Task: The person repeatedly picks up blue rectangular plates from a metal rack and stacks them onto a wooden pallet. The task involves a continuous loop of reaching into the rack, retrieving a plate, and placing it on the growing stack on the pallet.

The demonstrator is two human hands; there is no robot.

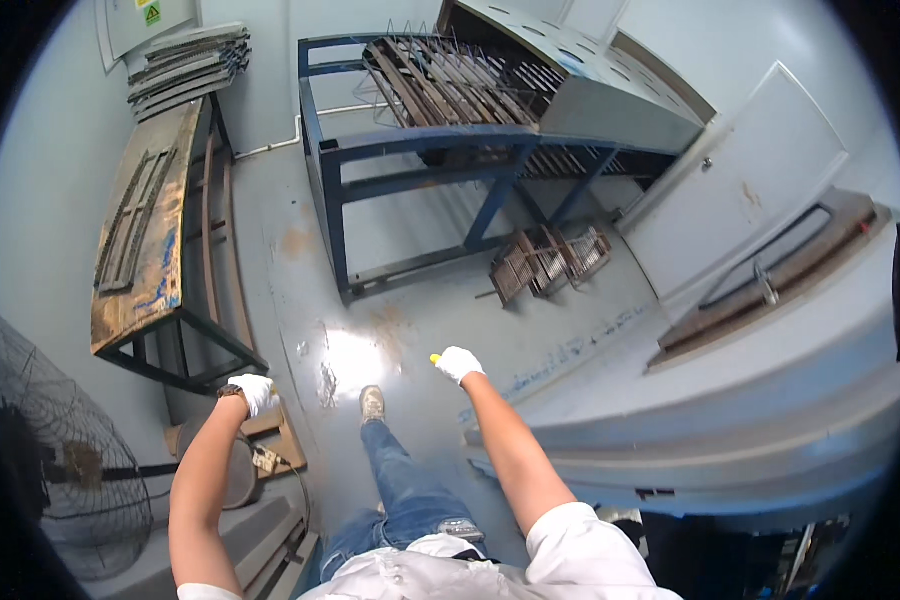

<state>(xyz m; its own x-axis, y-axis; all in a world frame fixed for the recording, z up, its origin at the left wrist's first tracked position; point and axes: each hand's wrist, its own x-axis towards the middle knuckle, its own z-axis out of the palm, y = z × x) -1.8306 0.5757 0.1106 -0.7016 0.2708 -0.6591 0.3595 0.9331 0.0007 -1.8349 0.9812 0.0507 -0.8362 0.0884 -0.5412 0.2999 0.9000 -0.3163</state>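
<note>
My left hand (255,393), in a white glove with a dark band at the wrist, hangs low at the left. Its fingers look curled, and whatever may lie inside them is hidden. Beneath it are a wooden board (288,448) and a pale socket block (266,459). Stretched forward over the floor, my right hand (460,366) wears a white glove too and is closed. A small yellow piece (435,358) pokes out at its fingertips; its kind is too small to make out. Neither hand touches the furniture around.
A worn bench (178,255) stands at the left, with stacked metal strips (190,70) at its far end. Ahead is a blue steel frame (335,215) bearing wire racks (450,80). Rusty racks (550,262) lie on the floor. A door (745,175) and a wire-guarded fan (65,450) flank me.
</note>
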